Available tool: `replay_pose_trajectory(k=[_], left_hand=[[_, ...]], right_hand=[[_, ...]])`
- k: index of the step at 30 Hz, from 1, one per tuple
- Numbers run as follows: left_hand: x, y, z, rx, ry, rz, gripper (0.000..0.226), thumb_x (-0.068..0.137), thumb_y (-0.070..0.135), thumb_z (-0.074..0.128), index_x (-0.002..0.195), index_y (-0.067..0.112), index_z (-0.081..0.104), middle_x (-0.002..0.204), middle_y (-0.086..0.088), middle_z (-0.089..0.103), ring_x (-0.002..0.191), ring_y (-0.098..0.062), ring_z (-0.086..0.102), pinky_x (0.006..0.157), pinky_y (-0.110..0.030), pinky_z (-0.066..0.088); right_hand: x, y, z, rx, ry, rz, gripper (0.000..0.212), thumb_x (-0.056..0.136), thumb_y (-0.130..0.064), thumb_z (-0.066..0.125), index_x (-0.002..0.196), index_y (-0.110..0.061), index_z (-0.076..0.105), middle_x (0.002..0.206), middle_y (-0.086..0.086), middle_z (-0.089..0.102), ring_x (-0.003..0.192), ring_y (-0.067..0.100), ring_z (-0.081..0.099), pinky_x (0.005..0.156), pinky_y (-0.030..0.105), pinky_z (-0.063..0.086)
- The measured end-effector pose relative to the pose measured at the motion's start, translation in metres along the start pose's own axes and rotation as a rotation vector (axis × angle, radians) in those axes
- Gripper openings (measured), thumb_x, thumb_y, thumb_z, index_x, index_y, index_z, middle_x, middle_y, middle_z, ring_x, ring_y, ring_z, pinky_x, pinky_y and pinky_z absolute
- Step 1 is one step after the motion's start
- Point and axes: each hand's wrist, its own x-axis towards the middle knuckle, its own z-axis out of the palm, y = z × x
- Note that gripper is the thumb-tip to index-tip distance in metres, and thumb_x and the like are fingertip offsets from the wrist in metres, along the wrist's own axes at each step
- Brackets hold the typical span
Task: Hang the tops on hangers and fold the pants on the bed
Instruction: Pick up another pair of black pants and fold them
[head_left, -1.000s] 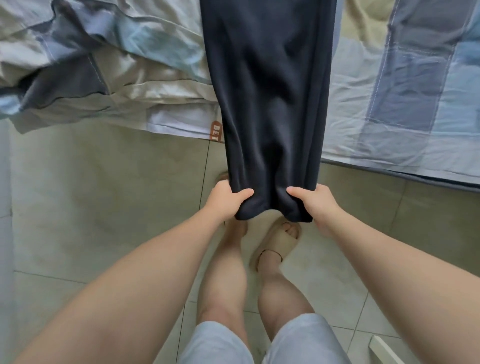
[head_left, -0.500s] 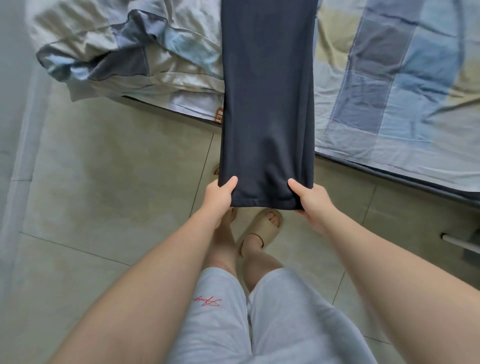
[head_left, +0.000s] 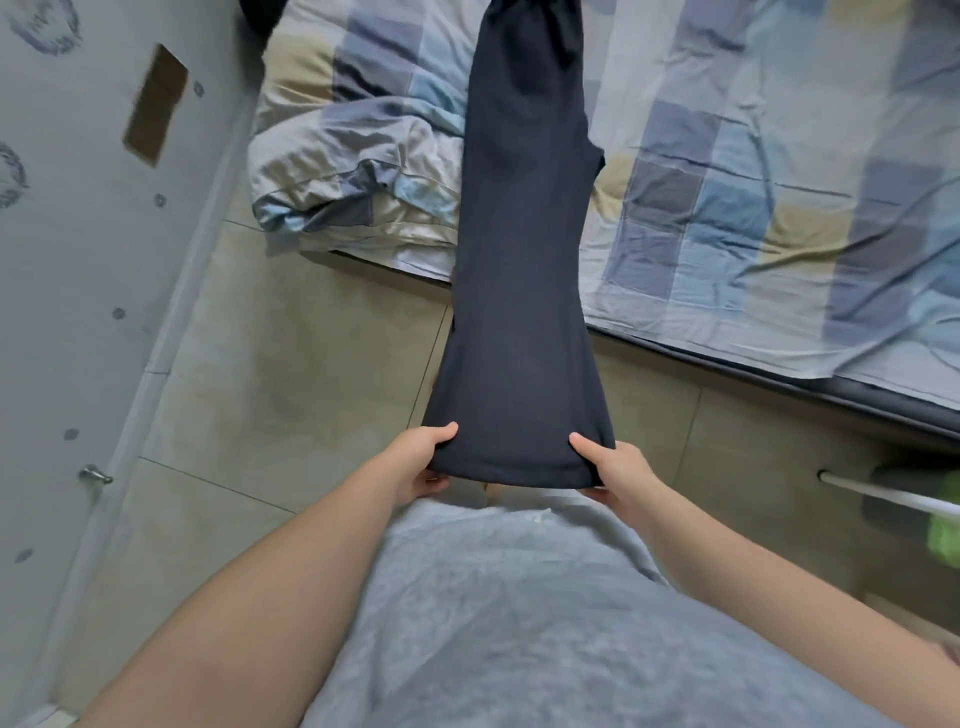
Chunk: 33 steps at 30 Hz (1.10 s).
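1. The bed (head_left: 753, 208) fills the view from 12 to 3 o'clock. It is covered by a patchwork sheet of blue, grey and tan squares. Its near edge slants from the centre down toward 3 o'clock, with a dark base showing under it.
2. A grey shirt (head_left: 519, 597) on the person's body takes up the 6 o'clock part.
3. A pale wall (head_left: 78, 260) stands from 8 to 11 o'clock. It has a brown rectangular patch (head_left: 156, 104) at 10 o'clock and a small metal fitting (head_left: 96, 474) near its foot at 8 o'clock.
4. The beige tiled floor (head_left: 291, 364) lies between the wall and the bed. The widest bare stretch is at 9 o'clock of the hands.
5. The dark navy pants (head_left: 519, 260) stretch as one long flat band from 12 o'clock. The upper part lies on the bed, and the band crosses the bed's edge to the centre, where the hem end hangs in the air above the floor.
6. A crumpled quilt (head_left: 353, 171) is heaped on the bed's corner at 11 o'clock, up against the pants' left side.
7. The left hand (head_left: 421, 457) grips the hem's left corner, with the thumb on top and the fingers curled underneath.
8. The right hand (head_left: 618, 467) grips the right corner in the same way. The two hands are apart, with the width of the cloth between them.
9. A white rod (head_left: 883, 493) lies at 4 o'clock beside a blurred green thing (head_left: 945, 525) at the frame's edge, off to the right of the right forearm.
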Motion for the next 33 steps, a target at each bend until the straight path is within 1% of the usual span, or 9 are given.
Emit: replay_pose_trajectory(k=[4,7,11,16,18,21,25,29,33], left_hand=[[-0.040,0.011,0.004,-0.041,0.057,0.038,0.025,0.093,0.032,0.067,0.107,0.014,0.058,0.092,-0.004,0.066,0.073,-0.018,0.058,0.056,-0.026,0.042],[-0.059,0.031,0.008,-0.076,0.088,0.108,0.028,0.094,0.036,0.064,0.113,0.016,0.060,0.089,-0.002,0.067,0.070,-0.018,0.058,0.053,-0.024,0.042],[-0.078,0.067,0.014,-0.136,0.135,0.174,0.022,0.096,0.034,0.061,0.108,0.016,0.058,0.081,-0.003,0.062,0.063,-0.019,0.056,0.036,-0.016,0.039],[-0.091,0.111,0.027,-0.189,0.133,0.260,0.020,0.096,0.031,0.058,0.110,0.017,0.060,0.090,-0.005,0.066,0.068,-0.020,0.060,0.049,-0.023,0.043],[-0.093,0.133,0.030,-0.197,0.132,0.310,0.019,0.097,0.031,0.056,0.109,0.017,0.059,0.092,-0.006,0.065,0.068,-0.020,0.060,0.053,-0.027,0.043],[-0.093,0.172,0.036,-0.212,0.115,0.354,0.021,0.096,0.031,0.057,0.109,0.015,0.059,0.094,-0.007,0.065,0.065,-0.019,0.060,0.051,-0.027,0.044],[-0.082,0.230,0.043,-0.205,0.081,0.365,0.027,0.093,0.033,0.060,0.114,0.016,0.061,0.105,-0.007,0.067,0.067,-0.016,0.063,0.051,-0.024,0.047],[-0.074,0.297,0.048,-0.183,0.040,0.343,0.026,0.094,0.034,0.060,0.111,0.015,0.059,0.097,-0.006,0.066,0.069,-0.014,0.062,0.058,-0.026,0.048],[-0.064,0.369,0.048,-0.165,-0.003,0.290,0.025,0.094,0.035,0.058,0.108,0.015,0.060,0.091,-0.004,0.065,0.069,-0.014,0.062,0.055,-0.026,0.045]], right_hand=[[-0.028,-0.010,-0.004,0.046,-0.017,-0.021,0.038,0.088,-0.027,0.076,0.116,-0.008,0.059,0.106,0.009,0.070,0.095,0.025,0.068,0.084,0.039,0.059],[-0.037,-0.031,-0.002,0.100,-0.039,-0.058,0.037,0.087,-0.027,0.077,0.115,-0.008,0.062,0.108,0.011,0.072,0.097,0.028,0.069,0.081,0.040,0.060],[-0.043,-0.071,0.000,0.184,-0.073,-0.123,0.035,0.087,-0.025,0.076,0.115,-0.009,0.064,0.111,0.010,0.073,0.100,0.027,0.069,0.076,0.035,0.058],[-0.048,-0.124,0.002,0.286,-0.091,-0.167,0.040,0.086,-0.024,0.076,0.121,-0.010,0.063,0.115,0.008,0.072,0.106,0.026,0.069,0.071,0.033,0.059],[-0.052,-0.149,0.004,0.308,-0.096,-0.185,0.034,0.090,-0.024,0.073,0.119,-0.011,0.061,0.110,0.008,0.073,0.098,0.024,0.070,0.067,0.032,0.058],[-0.052,-0.187,0.008,0.335,-0.083,-0.207,0.018,0.094,-0.022,0.068,0.108,-0.012,0.062,0.095,0.007,0.069,0.083,0.023,0.067,0.069,0.034,0.055],[-0.042,-0.241,0.014,0.343,-0.043,-0.236,0.011,0.095,-0.021,0.067,0.097,-0.010,0.064,0.093,0.010,0.066,0.080,0.023,0.065,0.072,0.035,0.056],[-0.027,-0.295,0.023,0.392,-0.023,-0.228,0.015,0.095,-0.023,0.067,0.102,-0.010,0.064,0.104,0.011,0.068,0.088,0.025,0.069,0.077,0.036,0.056],[-0.015,-0.354,0.040,0.427,0.004,-0.204,0.013,0.095,-0.023,0.067,0.100,-0.011,0.064,0.104,0.010,0.067,0.091,0.023,0.069,0.076,0.035,0.055]])
